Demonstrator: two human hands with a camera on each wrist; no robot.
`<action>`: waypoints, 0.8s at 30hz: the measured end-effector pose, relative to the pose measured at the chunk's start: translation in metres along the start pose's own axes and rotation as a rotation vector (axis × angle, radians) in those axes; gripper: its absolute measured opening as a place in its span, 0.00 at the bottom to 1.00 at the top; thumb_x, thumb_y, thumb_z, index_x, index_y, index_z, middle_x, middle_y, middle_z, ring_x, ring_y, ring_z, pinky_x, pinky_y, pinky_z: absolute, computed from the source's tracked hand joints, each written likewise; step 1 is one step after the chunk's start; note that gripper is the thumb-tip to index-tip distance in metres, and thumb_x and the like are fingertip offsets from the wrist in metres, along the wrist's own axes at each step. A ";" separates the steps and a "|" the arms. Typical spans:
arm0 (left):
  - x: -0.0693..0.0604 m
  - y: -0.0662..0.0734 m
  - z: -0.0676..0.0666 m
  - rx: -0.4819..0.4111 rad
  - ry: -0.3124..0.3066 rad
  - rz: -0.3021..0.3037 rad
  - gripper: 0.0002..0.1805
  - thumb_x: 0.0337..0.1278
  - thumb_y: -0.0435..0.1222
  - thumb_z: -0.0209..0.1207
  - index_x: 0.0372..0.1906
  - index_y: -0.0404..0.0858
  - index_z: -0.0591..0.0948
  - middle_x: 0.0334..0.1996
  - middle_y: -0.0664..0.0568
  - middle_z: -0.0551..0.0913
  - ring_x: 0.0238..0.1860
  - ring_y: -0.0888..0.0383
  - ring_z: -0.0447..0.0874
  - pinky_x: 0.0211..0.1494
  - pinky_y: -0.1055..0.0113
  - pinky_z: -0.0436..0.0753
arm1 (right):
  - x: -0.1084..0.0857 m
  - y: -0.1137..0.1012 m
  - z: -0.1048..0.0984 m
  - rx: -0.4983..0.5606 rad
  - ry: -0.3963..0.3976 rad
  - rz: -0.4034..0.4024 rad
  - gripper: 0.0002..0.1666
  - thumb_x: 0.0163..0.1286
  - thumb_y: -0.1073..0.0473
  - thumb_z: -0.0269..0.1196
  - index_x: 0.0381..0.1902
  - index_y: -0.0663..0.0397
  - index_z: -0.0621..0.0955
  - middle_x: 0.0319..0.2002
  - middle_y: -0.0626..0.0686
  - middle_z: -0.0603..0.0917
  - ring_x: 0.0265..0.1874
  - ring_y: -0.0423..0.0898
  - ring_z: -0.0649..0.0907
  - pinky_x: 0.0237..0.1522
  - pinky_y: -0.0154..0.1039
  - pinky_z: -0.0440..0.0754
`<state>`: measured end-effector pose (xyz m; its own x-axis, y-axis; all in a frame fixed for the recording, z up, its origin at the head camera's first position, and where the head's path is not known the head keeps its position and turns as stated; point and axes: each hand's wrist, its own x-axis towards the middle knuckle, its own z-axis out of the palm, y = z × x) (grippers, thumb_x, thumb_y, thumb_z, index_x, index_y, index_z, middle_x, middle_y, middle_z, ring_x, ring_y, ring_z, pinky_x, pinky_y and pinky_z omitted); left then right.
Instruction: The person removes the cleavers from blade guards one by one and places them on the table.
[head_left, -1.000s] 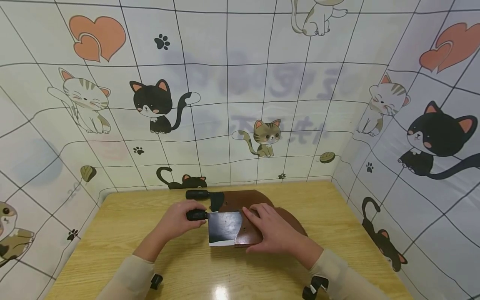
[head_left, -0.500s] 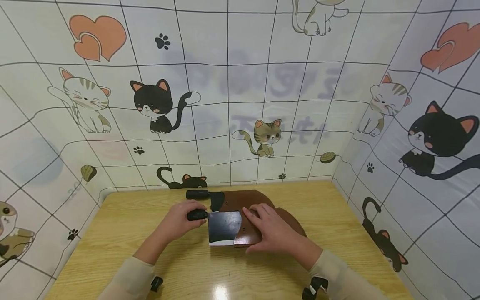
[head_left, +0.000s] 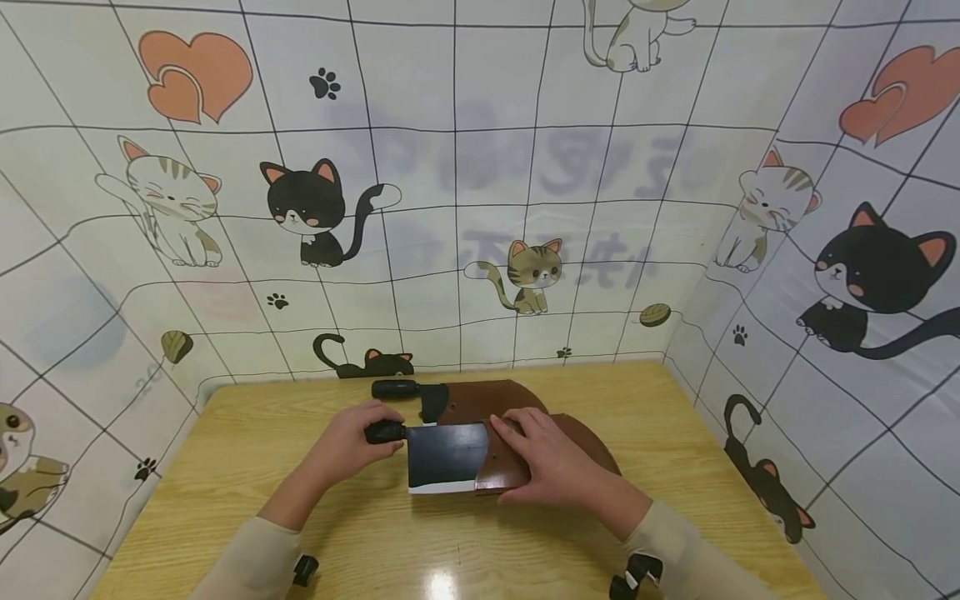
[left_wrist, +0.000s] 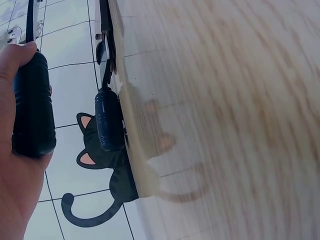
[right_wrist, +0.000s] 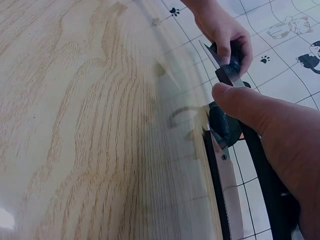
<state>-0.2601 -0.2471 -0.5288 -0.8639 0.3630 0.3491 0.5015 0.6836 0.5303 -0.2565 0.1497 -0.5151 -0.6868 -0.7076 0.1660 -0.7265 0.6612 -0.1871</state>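
A cleaver with a dark, broad blade [head_left: 444, 454] and a black handle [left_wrist: 34, 107] is held above the table. My left hand [head_left: 351, 442] grips that handle, thumb along it. The far part of the blade sits inside a brown sheath [head_left: 498, 468], whose rounded end shows past my right hand [head_left: 553, 465]. That hand holds the sheath, with its thumb [right_wrist: 250, 102] against one face in the right wrist view. Behind lies a second cleaver [head_left: 395, 389], its blade mostly covered by another brown sheath [head_left: 480, 398].
The light wood table [head_left: 247, 467] extends around both hands, its surface glossy. Behind and at the sides hangs a white gridded cloth [head_left: 427, 275] printed with cats, close to the table's back edge.
The held cleaver has shifted slightly left with my left hand, while my right hand and the sheath have moved slightly right. More blade shows outside the sheath. The rear cleaver stays put.
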 end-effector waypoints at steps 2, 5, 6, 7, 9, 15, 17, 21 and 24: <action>0.000 0.000 -0.001 -0.006 -0.006 -0.002 0.19 0.60 0.40 0.82 0.55 0.54 0.90 0.49 0.61 0.88 0.47 0.57 0.87 0.51 0.53 0.89 | 0.001 0.000 0.000 -0.003 0.000 -0.006 0.74 0.57 0.23 0.80 0.91 0.44 0.59 0.80 0.55 0.67 0.78 0.54 0.66 0.75 0.59 0.73; -0.001 0.001 -0.003 -0.015 -0.013 -0.005 0.19 0.60 0.39 0.82 0.55 0.54 0.90 0.49 0.60 0.88 0.48 0.56 0.87 0.51 0.52 0.89 | 0.001 0.000 0.000 0.005 -0.003 -0.006 0.74 0.57 0.24 0.81 0.91 0.43 0.59 0.80 0.54 0.67 0.78 0.54 0.66 0.75 0.59 0.72; -0.001 0.002 -0.004 -0.015 -0.015 -0.007 0.19 0.60 0.39 0.82 0.54 0.54 0.90 0.49 0.60 0.88 0.48 0.56 0.87 0.51 0.52 0.89 | 0.001 0.000 0.000 0.009 -0.006 -0.004 0.74 0.57 0.24 0.81 0.91 0.43 0.59 0.80 0.54 0.67 0.79 0.53 0.65 0.76 0.59 0.72; -0.001 0.002 -0.004 -0.017 -0.016 -0.008 0.19 0.60 0.38 0.82 0.54 0.53 0.90 0.49 0.60 0.88 0.48 0.55 0.88 0.51 0.52 0.89 | 0.002 0.000 0.000 0.012 -0.008 -0.003 0.74 0.57 0.24 0.81 0.91 0.42 0.59 0.80 0.53 0.67 0.79 0.53 0.65 0.76 0.59 0.72; -0.002 0.003 -0.005 -0.014 -0.018 -0.011 0.19 0.60 0.38 0.82 0.54 0.53 0.90 0.49 0.60 0.88 0.48 0.56 0.88 0.51 0.52 0.89 | 0.002 0.001 0.000 0.014 -0.009 -0.006 0.74 0.57 0.24 0.81 0.91 0.42 0.59 0.80 0.53 0.67 0.79 0.52 0.65 0.76 0.58 0.72; -0.003 0.003 -0.006 -0.013 -0.019 -0.010 0.18 0.60 0.38 0.82 0.54 0.53 0.91 0.49 0.61 0.87 0.48 0.57 0.88 0.51 0.54 0.89 | 0.002 0.002 0.002 0.004 -0.013 -0.016 0.75 0.57 0.24 0.81 0.91 0.43 0.59 0.80 0.54 0.67 0.79 0.54 0.65 0.76 0.58 0.72; -0.003 0.001 -0.006 -0.007 -0.017 -0.007 0.18 0.60 0.39 0.82 0.54 0.53 0.91 0.49 0.61 0.87 0.48 0.58 0.88 0.51 0.54 0.89 | 0.002 0.003 0.001 0.008 -0.015 -0.017 0.75 0.56 0.24 0.82 0.91 0.44 0.60 0.80 0.55 0.67 0.79 0.54 0.66 0.75 0.59 0.73; -0.003 -0.002 -0.006 -0.002 -0.013 0.001 0.18 0.60 0.40 0.82 0.54 0.53 0.91 0.49 0.62 0.88 0.48 0.58 0.88 0.51 0.55 0.89 | 0.001 0.003 0.001 0.013 -0.026 -0.008 0.74 0.56 0.25 0.82 0.91 0.43 0.60 0.80 0.55 0.66 0.79 0.54 0.65 0.76 0.58 0.72; -0.004 -0.003 -0.006 -0.005 -0.014 0.003 0.18 0.61 0.40 0.82 0.54 0.52 0.91 0.49 0.62 0.87 0.48 0.58 0.88 0.50 0.55 0.89 | 0.002 0.004 0.001 0.012 -0.033 -0.004 0.74 0.57 0.25 0.82 0.91 0.42 0.59 0.80 0.54 0.66 0.79 0.53 0.65 0.76 0.58 0.72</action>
<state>-0.2581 -0.2541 -0.5269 -0.8632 0.3739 0.3393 0.5039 0.6793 0.5335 -0.2603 0.1511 -0.5164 -0.6825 -0.7183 0.1350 -0.7289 0.6553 -0.1982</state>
